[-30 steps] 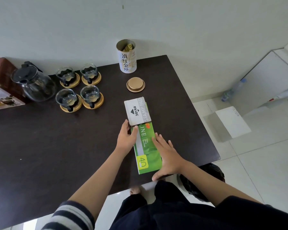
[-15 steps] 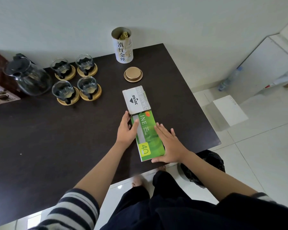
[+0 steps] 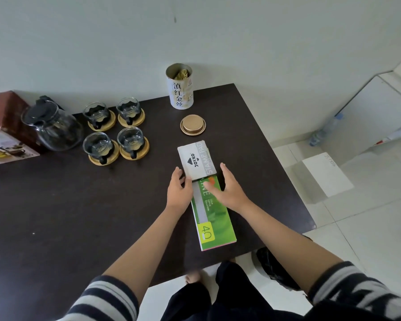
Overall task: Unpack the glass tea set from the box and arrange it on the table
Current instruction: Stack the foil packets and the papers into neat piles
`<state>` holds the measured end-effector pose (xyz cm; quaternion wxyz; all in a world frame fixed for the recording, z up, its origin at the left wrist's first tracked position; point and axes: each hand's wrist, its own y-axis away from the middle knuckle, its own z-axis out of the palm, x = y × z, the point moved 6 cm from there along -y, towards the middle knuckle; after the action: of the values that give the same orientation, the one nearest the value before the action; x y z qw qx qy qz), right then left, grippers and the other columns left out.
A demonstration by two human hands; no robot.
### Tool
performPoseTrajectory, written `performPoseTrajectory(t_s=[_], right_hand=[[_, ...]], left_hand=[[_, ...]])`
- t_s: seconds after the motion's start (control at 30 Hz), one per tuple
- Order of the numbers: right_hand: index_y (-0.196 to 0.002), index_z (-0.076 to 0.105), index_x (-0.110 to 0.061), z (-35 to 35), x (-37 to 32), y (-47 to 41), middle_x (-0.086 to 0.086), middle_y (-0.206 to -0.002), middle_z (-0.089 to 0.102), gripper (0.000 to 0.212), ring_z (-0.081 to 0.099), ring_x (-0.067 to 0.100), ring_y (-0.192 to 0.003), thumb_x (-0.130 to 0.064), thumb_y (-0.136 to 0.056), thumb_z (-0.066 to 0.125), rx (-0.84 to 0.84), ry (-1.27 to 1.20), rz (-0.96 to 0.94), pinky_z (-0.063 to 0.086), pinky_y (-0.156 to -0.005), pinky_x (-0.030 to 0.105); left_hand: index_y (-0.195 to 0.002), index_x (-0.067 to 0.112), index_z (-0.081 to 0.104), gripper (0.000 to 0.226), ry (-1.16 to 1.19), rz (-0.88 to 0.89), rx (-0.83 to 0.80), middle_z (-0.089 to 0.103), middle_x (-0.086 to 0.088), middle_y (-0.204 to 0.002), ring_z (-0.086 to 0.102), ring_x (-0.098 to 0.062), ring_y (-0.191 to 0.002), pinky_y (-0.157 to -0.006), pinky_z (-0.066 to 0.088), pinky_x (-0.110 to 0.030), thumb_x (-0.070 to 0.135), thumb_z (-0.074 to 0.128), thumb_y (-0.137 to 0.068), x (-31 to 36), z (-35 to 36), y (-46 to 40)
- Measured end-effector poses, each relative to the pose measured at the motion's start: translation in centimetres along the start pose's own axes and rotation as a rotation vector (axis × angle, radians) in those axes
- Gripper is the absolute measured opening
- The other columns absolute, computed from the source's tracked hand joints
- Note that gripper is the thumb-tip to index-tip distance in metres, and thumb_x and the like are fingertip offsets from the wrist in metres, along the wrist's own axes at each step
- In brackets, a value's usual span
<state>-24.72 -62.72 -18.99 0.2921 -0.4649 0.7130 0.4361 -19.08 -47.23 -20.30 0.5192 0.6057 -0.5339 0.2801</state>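
Teapot: glass teapot (image 3: 56, 128) stands at the far left of my table (image 3: 56, 216), beside its red box (image 3: 2, 126), so I judge unpacking done.
Cups: four glass cups (image 3: 115, 130) sit on wooden coasters in a square by the pot, grouped for serving.
Left hand (image 3: 180, 192): fingers relaxed, resting against the stamp pad box (image 3: 196, 162).
Right hand (image 3: 227, 191): loose, grasping nothing, over the green packet (image 3: 214, 216).
Tin: open tea tin (image 3: 180, 89) near the wall, lid (image 3: 193, 124) set aside.

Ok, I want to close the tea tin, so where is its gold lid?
In the head view the gold lid lies flat on the dark table, right of centre, between the open tea tin and the white stamp pad box.
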Motion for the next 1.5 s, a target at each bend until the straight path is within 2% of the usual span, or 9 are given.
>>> performPoseTrajectory(t_s=[0.13,0.33,0.47,0.57,0.73,0.8,1.13,1.37,1.5], right_hand=[[-0.152,0.02,-0.018,-0.4,-1.4,-2.9,0.003,-0.157,0.027,0.089,0.031,0.016,-0.14,-0.054,-0.083,0.063,0.1,-0.219,0.153,0.035,-0.111,0.043],[-0.146,0.033,-0.007,-0.7,-3.1,-5.2,0.005,-0.148,0.04,0.066,0.042,0.021,-0.133,-0.035,-0.092,0.058,0.053,-0.061,0.16,0.034,-0.109,0.032],[-0.132,0.053,-0.013,-0.4,-3.1,-4.4,0.003,-0.127,0.06,0.04,0.055,0.023,-0.119,-0.018,-0.092,0.057,0.091,0.018,0.102,0.042,-0.091,0.026],[-0.099,0.067,-0.016,-0.4,-2.3,-4.7,0.0,-0.097,0.069,0.018,0.064,0.019,-0.087,-0.014,-0.086,0.055,0.189,0.013,0.101,0.044,-0.061,0.022],[-0.073,0.066,-0.008,-1.1,-2.7,-5.2,0.0,-0.069,0.061,0.016,0.057,0.015,-0.061,-0.013,-0.084,0.055,0.265,0.088,0.205,0.039,-0.046,0.026],[-0.073,0.067,-0.008,-1.1,-2.9,-5.7,0.0,-0.065,0.06,0.017,0.054,0.012,-0.055,-0.01,-0.084,0.055,0.241,0.1,0.235,0.032,-0.042,0.023],[-0.066,0.057,-0.01,-1.2,-1.7,-6.9,0.01,-0.071,0.064,0.012,0.06,0.023,-0.061,-0.005,-0.076,0.06,0.243,-0.085,0.39,0.038,-0.051,0.027],[-0.083,0.072,-0.011,-1.2,-1.6,-8.2,0.004,-0.077,0.071,0.017,0.069,0.016,-0.071,0.0,-0.082,0.058,0.106,-0.285,0.437,0.057,-0.065,0.029],[-0.108,0.064,-0.016,-2.9,-1.7,-9.3,0.008,-0.107,0.065,0.032,0.068,0.019,-0.082,-0.012,-0.076,0.063,0.106,-0.26,0.409,0.058,-0.069,0.033]], left_hand=[[-0.151,0.007,0.017,0.061,0.11,-0.073,0.008,0.036,-0.008,-0.152,0.039,-0.017,-0.136,-0.104,0.03,-0.022,0.021,0.046,-0.098,0.3,0.3,-1.4],[-0.151,0.009,0.017,0.063,0.141,-0.141,0.015,0.039,-0.004,-0.15,0.041,-0.017,-0.135,-0.107,0.031,-0.026,0.023,0.048,-0.097,0.8,0.4,-2.3],[-0.147,0.01,0.028,0.057,0.123,-0.137,0.024,0.049,-0.002,-0.141,0.047,-0.014,-0.127,-0.102,0.036,-0.026,0.017,0.05,-0.095,0.8,0.7,-1.6],[-0.128,0.02,0.05,0.039,0.02,-0.079,0.026,0.06,0.011,-0.111,0.057,-0.01,-0.106,-0.087,0.042,-0.025,0.011,0.051,-0.091,0.9,0.6,-1.2],[-0.08,0.034,0.047,0.026,-0.039,-0.094,0.091,0.056,0.017,-0.081,0.055,-0.006,-0.078,-0.065,0.041,-0.021,0.01,0.052,-0.089,1.6,0.4,-1.1],[-0.084,0.022,0.055,0.012,-0.027,-0.124,0.109,0.06,0.01,-0.081,0.055,-0.009,-0.074,-0.057,0.039,-0.02,0.012,0.051,-0.088,1.7,0.5,-1.4],[-0.106,0.015,0.063,0.028,0.072,-0.215,0.099,0.069,0.003,-0.098,0.064,-0.013,-0.087,-0.069,0.052,-0.028,0.012,0.048,-0.083,1.7,0.6,-1.8],[-0.111,0.014,0.062,0.033,0.162,-0.249,0.167,0.07,0.003,-0.103,0.065,-0.014,-0.094,-0.086,0.055,-0.04,0.009,0.049,-0.081,1.5,0.4,-2.2],[-0.122,0.01,0.057,0.039,0.26,-0.204,0.216,0.064,0.001,-0.112,0.062,-0.013,-0.1,-0.091,0.052,-0.035,0.002,0.053,-0.085,3.2,1.0,-2.5]])
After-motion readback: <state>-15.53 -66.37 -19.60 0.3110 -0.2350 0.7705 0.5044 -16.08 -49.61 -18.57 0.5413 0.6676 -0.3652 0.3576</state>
